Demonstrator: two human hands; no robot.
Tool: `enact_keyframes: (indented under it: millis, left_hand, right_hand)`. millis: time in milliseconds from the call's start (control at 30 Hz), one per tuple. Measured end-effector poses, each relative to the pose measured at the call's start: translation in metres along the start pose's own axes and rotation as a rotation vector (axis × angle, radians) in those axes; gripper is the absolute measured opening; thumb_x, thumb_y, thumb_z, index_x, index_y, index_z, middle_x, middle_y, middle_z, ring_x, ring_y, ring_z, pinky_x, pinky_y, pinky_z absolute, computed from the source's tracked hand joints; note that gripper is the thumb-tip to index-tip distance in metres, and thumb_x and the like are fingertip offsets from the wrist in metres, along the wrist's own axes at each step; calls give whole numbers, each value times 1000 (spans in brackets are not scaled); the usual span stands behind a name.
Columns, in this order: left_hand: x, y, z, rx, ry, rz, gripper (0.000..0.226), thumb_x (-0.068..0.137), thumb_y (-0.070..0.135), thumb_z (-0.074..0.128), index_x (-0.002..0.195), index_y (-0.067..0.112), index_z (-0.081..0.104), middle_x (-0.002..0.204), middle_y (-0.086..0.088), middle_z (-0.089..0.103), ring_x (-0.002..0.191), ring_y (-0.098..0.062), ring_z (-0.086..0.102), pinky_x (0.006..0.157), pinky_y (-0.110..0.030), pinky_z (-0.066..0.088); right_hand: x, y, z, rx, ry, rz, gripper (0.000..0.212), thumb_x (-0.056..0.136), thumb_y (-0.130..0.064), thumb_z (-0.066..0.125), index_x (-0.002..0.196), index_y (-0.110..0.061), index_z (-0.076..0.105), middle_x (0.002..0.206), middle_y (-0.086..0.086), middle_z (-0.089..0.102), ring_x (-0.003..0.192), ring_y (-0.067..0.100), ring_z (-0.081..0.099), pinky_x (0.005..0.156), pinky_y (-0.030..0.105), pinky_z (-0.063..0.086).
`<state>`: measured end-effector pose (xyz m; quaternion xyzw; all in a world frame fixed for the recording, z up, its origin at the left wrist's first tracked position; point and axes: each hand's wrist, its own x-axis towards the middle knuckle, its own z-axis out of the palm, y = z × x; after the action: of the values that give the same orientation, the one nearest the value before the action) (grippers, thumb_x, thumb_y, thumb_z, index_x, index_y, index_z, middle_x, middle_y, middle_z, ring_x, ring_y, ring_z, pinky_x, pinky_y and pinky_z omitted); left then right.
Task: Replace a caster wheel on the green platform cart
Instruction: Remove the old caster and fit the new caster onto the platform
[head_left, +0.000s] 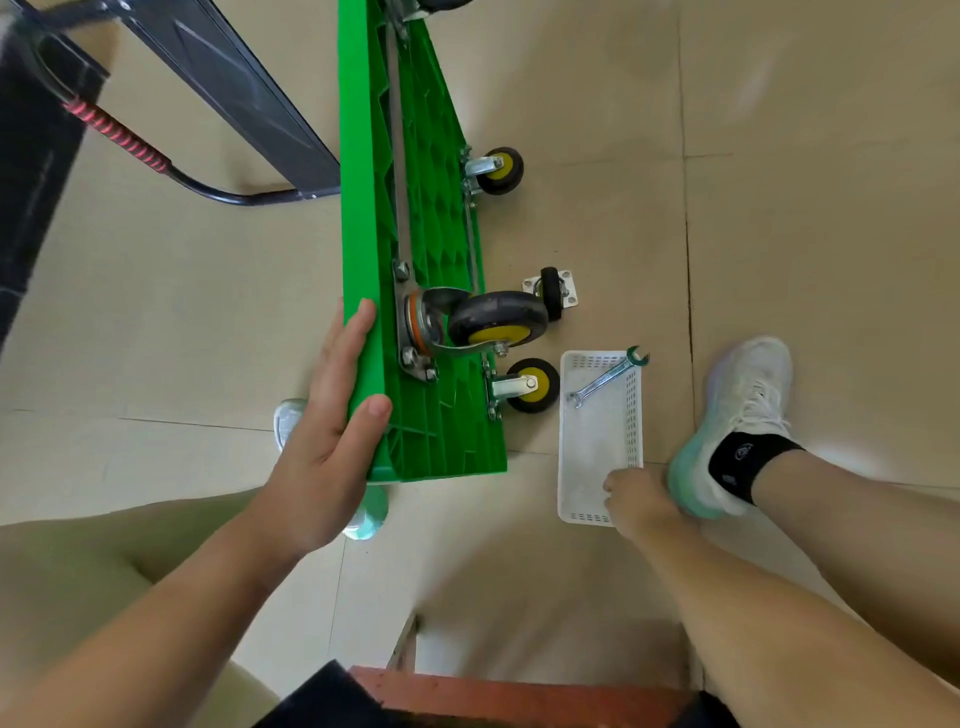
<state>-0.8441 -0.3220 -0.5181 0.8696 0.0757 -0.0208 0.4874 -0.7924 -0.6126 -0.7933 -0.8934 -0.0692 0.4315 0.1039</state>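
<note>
The green platform cart (436, 223) stands on its long edge on the floor, ribbed underside facing right. My left hand (332, 421) grips its upper near edge. A large swivel caster (488, 322) with a grey tyre and yellow hub is bolted near that edge. Two smaller casters (498, 169), (530, 385) sit on the lower side. A loose caster (553, 293) with its mounting plate lies on the floor beside the cart. My right hand (636, 499) reaches into the near end of a white tray (597, 447); whether it holds anything is hidden. A wrench (608, 378) rests across the tray's far end.
The cart's black folding handle (171, 171) with a red grip lies on the floor to the left. A dark flat panel (234, 83) leans behind it. My right foot (737, 426) in a white shoe is beside the tray. A brown stool edge (519, 696) is below me.
</note>
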Motion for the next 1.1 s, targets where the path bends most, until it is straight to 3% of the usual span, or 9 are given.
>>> enact_keyframes:
  millis: [100,200,300,433,533,700,833,1000,1100]
  left_hand:
    - [1,-6,0,-36,-5,-8,62,104,39,37,162,47,16,173,8,17,160,-22,17,127,-62,18]
    - [1,-5,0,-48,0,-6,64,103,35,36,163,38,15,173,5,18,160,-21,19,128,-59,18]
    - [2,-1,1,-15,-3,6,64,103,32,35,163,28,13,173,5,18,159,-17,20,129,-46,20]
    - [4,0,1,-24,-17,6,65,103,32,35,164,26,12,172,5,19,159,-18,21,129,-41,21]
    - [4,0,-1,-13,-15,-1,66,103,34,35,164,27,12,171,10,22,158,-16,23,128,-34,22]
    - [0,-2,-2,3,-7,-2,66,106,49,39,166,37,15,172,6,20,159,-22,20,128,-55,19]
    - [-2,-1,-2,-7,-9,3,63,103,38,36,162,51,18,172,15,19,159,-15,19,128,-44,19]
    - [-1,-1,2,-28,4,-9,66,102,36,36,164,29,14,171,10,22,159,-19,22,128,-44,20]
    - [1,-2,2,-25,8,-14,67,102,36,36,164,27,13,172,8,21,159,-20,21,128,-48,19]
  right_hand:
    - [4,-7,-3,-401,-28,-57,31,92,-6,50,119,-13,63,119,6,65,113,25,58,86,31,45]
    - [18,-3,11,-683,-27,-179,32,90,-10,53,118,-21,63,116,-1,65,116,23,50,99,34,37]
    - [32,1,19,-801,-31,-218,32,88,-11,57,117,-20,66,113,-3,64,119,26,44,107,35,27]
    - [42,9,18,-919,-10,-270,32,88,-7,54,115,-20,66,112,-5,64,118,27,43,109,38,25]
    - [44,14,19,-965,-1,-324,34,88,-4,53,116,-19,65,112,-2,64,117,30,44,109,40,25]
    - [38,18,23,-950,-46,-369,32,90,-5,53,118,-16,65,114,2,65,115,30,47,111,42,23]
    - [36,15,20,-873,-55,-322,36,87,-7,58,121,-18,63,119,2,64,119,29,46,112,42,20]
    - [33,12,16,-784,7,-265,36,83,-10,64,117,-21,62,117,1,63,116,27,50,112,42,22]
    - [34,11,16,-762,-5,-251,35,81,-12,66,115,-23,63,113,-2,65,113,25,52,111,42,20]
